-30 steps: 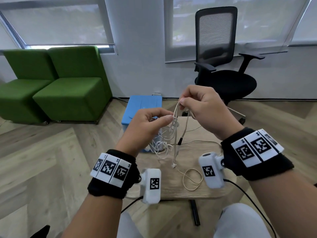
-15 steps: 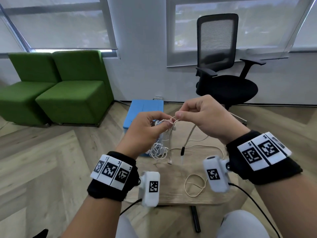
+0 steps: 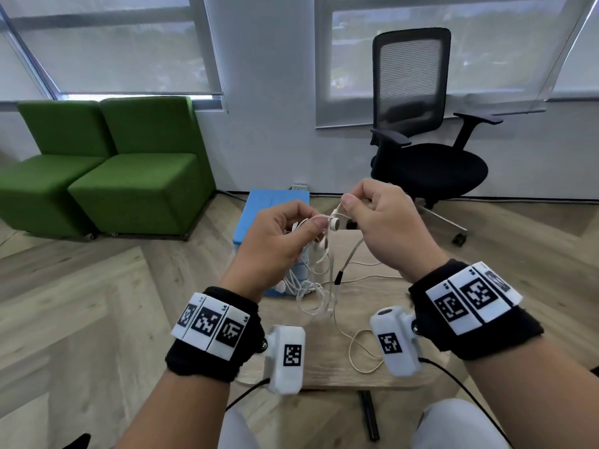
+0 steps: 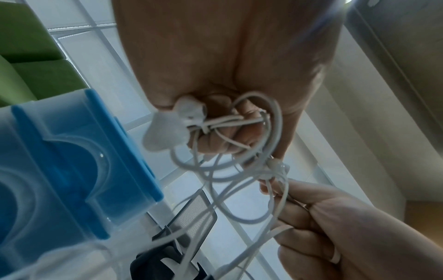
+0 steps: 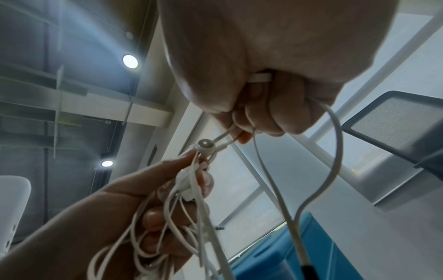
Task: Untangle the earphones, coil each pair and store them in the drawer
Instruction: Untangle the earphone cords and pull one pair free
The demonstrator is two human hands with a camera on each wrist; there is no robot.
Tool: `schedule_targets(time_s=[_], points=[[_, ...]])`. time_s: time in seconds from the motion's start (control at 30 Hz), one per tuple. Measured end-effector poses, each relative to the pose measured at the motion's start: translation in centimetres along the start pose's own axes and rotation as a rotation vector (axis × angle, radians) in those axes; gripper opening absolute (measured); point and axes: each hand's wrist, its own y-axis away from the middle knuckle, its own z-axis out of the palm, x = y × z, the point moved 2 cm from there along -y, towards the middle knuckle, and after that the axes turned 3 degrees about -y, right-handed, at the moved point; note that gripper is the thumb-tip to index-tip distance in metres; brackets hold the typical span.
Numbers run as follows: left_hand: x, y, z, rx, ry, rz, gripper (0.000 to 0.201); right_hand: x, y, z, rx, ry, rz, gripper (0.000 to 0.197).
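Note:
A tangle of white earphone cables (image 3: 316,264) hangs in the air above the small wooden table (image 3: 327,367). My left hand (image 3: 285,234) grips a bunch of the tangled cables (image 4: 230,136), its fingers curled round them. My right hand (image 3: 366,205) pinches a thin cable just behind a round earbud (image 3: 335,223), which sits between the two hands (image 5: 205,145). A cable with a black plug (image 3: 338,277) dangles below my right hand. A beige loop of cable (image 3: 363,354) lies on the table. The blue and clear drawer box (image 3: 275,202) stands behind the hands.
A black office chair (image 3: 421,147) stands behind the table on the right. Two green seats (image 3: 107,170) stand at the left by the windows. Wood floor surrounds the table. My knees show below the table's near edge.
Both hands have come lower and closer together. My right hand, earlier pulling a cable upward, now pinches the cable near the earbud next to my left thumb.

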Motion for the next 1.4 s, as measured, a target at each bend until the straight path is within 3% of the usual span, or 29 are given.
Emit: schedule_targets(time_s=[0.3, 0.63, 0.87, 1.07, 1.23, 1.4], points=[[-0.1, 0.1, 0.0, -0.022, 0.034, -0.09, 0.031, 0.3, 0.3, 0.5, -0.094, -0.015, 0.01, 0.023], [-0.4, 0.0, 0.4, -0.091, -0.081, -0.113, 0.022, 0.1, 1.0, 1.0, 0.064, 0.107, -0.058, 0.023], [-2.0, -0.7, -0.7, 0.09, -0.197, -0.123, 0.015, 0.6, 1.3, 0.2, -0.018, 0.047, -0.05, 0.024], [-1.8, -0.6, -0.1, 0.021, -0.219, -0.047, 0.01, 0.4, 1.7, 0.2, -0.208, 0.048, -0.022, 0.015], [-1.7, -0.7, -0.3, 0.033, -0.263, -0.023, 0.006, 1.0, 1.4, 0.3, -0.012, 0.058, -0.105, 0.026], [-1.7, -0.7, -0.2, 0.044, -0.267, 0.013, 0.005, 2.9, 0.8, 0.2, 0.108, 0.14, -0.016, 0.031]])
